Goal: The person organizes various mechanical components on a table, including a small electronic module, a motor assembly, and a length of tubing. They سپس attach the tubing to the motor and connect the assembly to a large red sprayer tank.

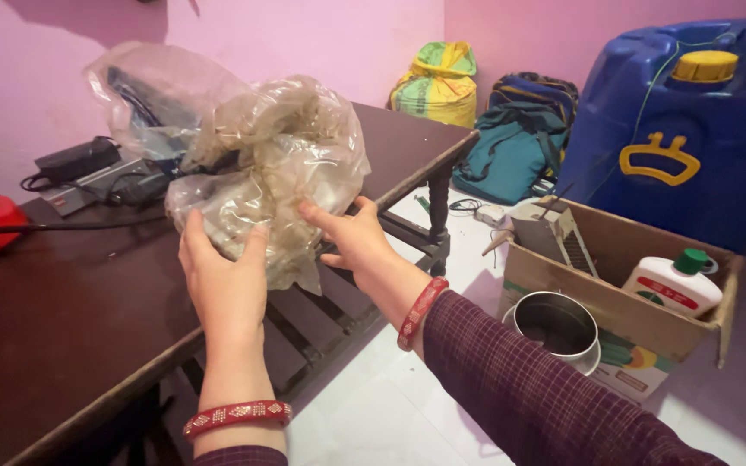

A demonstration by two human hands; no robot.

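So there's this crumpled clear plastic bag (252,164) held up over the edge of the dark wooden table (53,319). Left hand (222,280) grips it from below at 7 o'clock; right hand (351,233) pinches its side at 4. A cardboard box (641,306) holding a white bottle (673,283) sits at 3 o'clock, with a blue jerrycan (692,129) behind it.

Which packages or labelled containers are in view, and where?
Plastic bag: crumpled, clear, held by left hand and right hand.
Cardboard box: brown, open, on floor.
White bottle: green cap, red-green label, in box.
Blue drum: yellow cap.
Sack: yellow-green, corner.
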